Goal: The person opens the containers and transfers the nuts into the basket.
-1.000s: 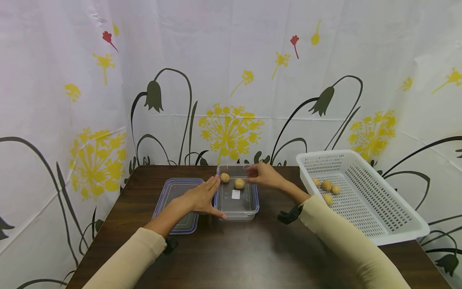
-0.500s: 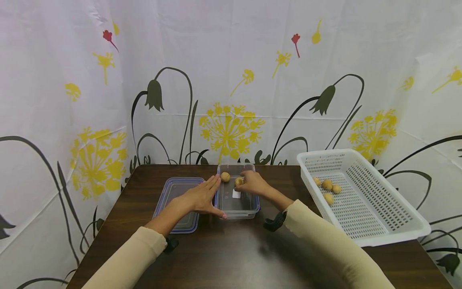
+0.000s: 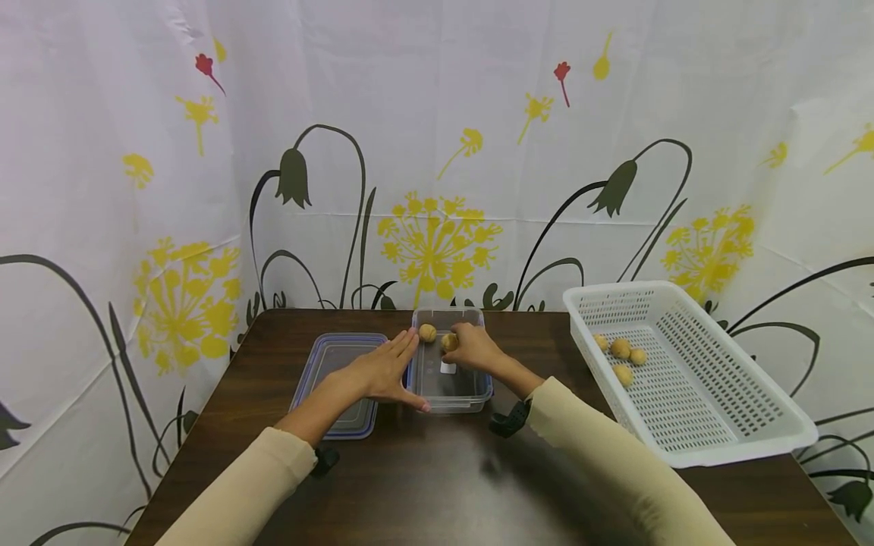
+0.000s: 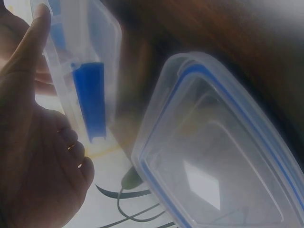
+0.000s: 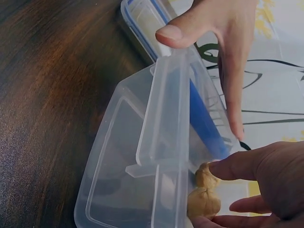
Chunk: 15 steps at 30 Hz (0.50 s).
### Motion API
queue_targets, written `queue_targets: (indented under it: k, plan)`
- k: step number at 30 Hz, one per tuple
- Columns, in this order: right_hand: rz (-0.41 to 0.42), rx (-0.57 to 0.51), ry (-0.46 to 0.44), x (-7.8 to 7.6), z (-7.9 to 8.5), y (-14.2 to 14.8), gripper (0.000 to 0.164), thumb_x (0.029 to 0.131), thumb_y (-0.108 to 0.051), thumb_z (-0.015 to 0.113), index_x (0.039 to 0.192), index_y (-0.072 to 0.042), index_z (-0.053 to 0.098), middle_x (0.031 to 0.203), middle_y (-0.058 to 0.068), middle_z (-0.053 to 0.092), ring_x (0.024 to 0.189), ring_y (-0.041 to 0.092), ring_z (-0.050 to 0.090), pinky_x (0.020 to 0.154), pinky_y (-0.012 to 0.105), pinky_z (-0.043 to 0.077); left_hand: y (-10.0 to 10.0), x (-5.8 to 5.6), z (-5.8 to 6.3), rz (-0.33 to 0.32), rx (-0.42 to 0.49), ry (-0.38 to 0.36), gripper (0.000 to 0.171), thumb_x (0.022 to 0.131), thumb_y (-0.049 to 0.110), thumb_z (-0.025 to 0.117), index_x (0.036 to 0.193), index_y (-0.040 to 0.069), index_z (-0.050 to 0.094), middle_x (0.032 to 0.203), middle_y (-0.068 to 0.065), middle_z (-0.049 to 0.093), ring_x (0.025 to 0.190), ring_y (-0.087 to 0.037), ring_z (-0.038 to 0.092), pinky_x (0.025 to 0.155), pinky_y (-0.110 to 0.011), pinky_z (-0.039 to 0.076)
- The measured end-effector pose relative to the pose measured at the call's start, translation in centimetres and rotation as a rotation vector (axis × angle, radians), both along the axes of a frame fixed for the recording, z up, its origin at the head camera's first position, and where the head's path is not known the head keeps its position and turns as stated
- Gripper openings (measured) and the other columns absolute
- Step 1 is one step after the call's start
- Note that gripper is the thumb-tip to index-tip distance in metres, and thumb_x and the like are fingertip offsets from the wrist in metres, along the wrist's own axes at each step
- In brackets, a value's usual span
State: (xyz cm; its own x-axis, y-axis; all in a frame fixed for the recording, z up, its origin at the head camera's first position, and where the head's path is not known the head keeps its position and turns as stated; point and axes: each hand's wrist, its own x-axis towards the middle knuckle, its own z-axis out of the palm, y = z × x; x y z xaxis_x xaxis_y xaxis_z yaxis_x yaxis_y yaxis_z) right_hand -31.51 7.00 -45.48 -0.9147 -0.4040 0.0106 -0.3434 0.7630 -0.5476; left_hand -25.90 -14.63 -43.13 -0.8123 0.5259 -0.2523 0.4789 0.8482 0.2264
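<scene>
A clear plastic food container with blue side clips stands on the dark table. Inside it lie two walnuts: one at the far left, and another nearer the middle. My right hand reaches in over the right wall and pinches the middle walnut between thumb and fingertips. Along the container's left wall rests my left hand, fingers straight and thumb spread toward the near left corner. That hand holds nothing else.
A clear lid with a blue seal lies left of the container, partly under the left forearm. At the right, a white perforated basket holds several walnuts. A flowered curtain hangs behind the table.
My right hand has moved left from the container's right rim and closed its fingers on the middle walnut. The left hand stays in place.
</scene>
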Motion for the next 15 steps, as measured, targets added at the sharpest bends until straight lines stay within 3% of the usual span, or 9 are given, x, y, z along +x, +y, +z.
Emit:
queue_targets:
  k: [5, 9, 15]
  plan:
    - [0.021, -0.015, 0.018, -0.30, -0.38, 0.04, 0.055, 0.084, -0.011, 0.086, 0.130, 0.012, 0.067, 0.115, 0.023, 0.075, 0.099, 0.034, 0.072, 0.087, 0.043, 0.060, 0.04, 0.09, 0.05, 0.002, -0.001, 0.000, 0.129, 0.085, 0.067, 0.079, 0.166, -0.009, 0.012, 0.175, -0.026, 0.006, 0.163, -0.039, 0.008, 0.130, -0.054, 0.019]
    - [0.045, -0.051, 0.030, -0.51, -0.59, -0.06, 0.050, 0.083, -0.008, 0.086, 0.126, 0.012, 0.070, 0.113, 0.022, 0.076, 0.104, 0.037, 0.073, 0.092, 0.046, 0.060, 0.06, 0.14, 0.11, 0.002, 0.001, 0.001, 0.129, 0.085, 0.066, 0.080, 0.166, -0.009, 0.013, 0.175, -0.026, 0.006, 0.163, -0.040, 0.009, 0.130, -0.055, 0.019]
    - [0.059, -0.058, 0.027, -0.79, -0.81, -0.36, 0.031, 0.082, -0.005, 0.087, 0.108, 0.007, 0.077, 0.095, 0.014, 0.077, 0.083, 0.023, 0.068, 0.080, 0.037, 0.059, 0.04, 0.14, 0.16, 0.000, 0.007, -0.003, 0.129, 0.085, 0.066, 0.080, 0.165, -0.009, 0.013, 0.175, -0.026, 0.006, 0.163, -0.040, 0.008, 0.130, -0.054, 0.019]
